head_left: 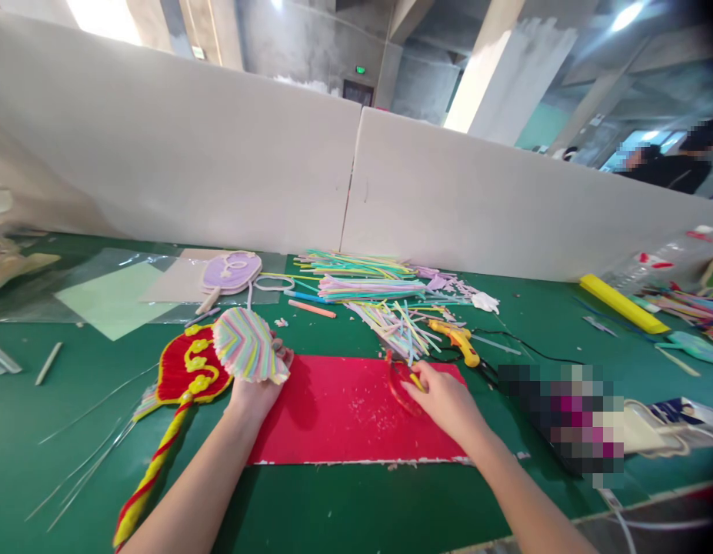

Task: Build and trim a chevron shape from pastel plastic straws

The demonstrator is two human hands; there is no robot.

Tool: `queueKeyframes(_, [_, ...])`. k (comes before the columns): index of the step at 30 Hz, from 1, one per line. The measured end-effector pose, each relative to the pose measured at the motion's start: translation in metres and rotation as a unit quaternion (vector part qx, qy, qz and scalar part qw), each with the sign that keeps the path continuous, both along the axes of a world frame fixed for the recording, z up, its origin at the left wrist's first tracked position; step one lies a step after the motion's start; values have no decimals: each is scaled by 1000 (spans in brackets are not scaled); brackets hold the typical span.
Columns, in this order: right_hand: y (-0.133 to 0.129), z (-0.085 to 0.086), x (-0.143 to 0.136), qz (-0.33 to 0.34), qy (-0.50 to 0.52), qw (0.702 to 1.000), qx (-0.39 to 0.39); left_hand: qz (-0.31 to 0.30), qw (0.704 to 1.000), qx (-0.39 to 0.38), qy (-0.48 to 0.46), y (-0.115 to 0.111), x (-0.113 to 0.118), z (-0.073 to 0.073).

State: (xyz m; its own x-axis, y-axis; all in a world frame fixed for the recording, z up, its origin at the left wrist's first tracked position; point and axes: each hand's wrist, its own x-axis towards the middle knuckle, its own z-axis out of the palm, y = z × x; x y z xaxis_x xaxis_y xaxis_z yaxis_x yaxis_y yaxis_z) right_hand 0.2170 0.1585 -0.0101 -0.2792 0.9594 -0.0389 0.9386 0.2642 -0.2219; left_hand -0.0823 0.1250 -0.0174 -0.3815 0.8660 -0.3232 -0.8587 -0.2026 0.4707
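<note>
My left hand [258, 392] is closed on a striped pastel piece [249, 345] built from rows of fuzzy pipe cleaners, its fingers mostly behind it. Over the red sheet [333, 412], my right hand [442, 400] grips scissors [401, 388] with red and yellow handles; the blades are hard to make out. Left of my left hand lies a red and yellow fuzzy fan [198, 362] with a twisted handle. Cut pipe cleaners [399, 327] are heaped beyond the red sheet, where small scraps are scattered.
A yellow glue gun [457, 338] with a black cord lies right of the heap. Behind are a purple fuzzy fan [232, 273] and long pipe cleaner bundles [371, 288]. A yellow bar [624, 304] and plastic bottle [661, 258] stand right. A white partition [477, 200] closes the back.
</note>
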Motion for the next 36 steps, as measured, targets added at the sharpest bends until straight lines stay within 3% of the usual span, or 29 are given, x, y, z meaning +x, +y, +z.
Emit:
queueKeyframes(7, [43,-3,52,-30,13,999,14,1,1000,-4,3,1,0,2])
queueKeyframes(11, [57,12,73,9,55,998,-34,-1,1000,-4,6,1,0,1])
queueKeyframes(16, [62,31,92,12,98,990,-101,-6,1000,4,2,2,0,0])
queueKeyframes(21, [65,24,67,72,99,988,-92,-11,1000,5,7,2,-1,-2])
queueKeyframes(26, [71,7,18,95,81,992,2,-9,1000,-3,15,2,0,-1])
queueKeyframes(29, [73,6,15,110,103,988,39,-5,1000,-4,18,3,0,-1])
queueKeyframes(31, [74,8,32,49,97,990,86,-7,1000,2,17,3,0,-2])
queueKeyframes(33, [75,8,56,-92,32,986,135,-13,1000,12,17,4,-1,-3])
queueKeyframes(34, [77,7,68,-157,-16,979,126,-16,1000,15,19,4,-1,-4])
queueKeyframes(36, [81,5,88,-219,-77,972,44,-19,999,12,24,4,-2,-5])
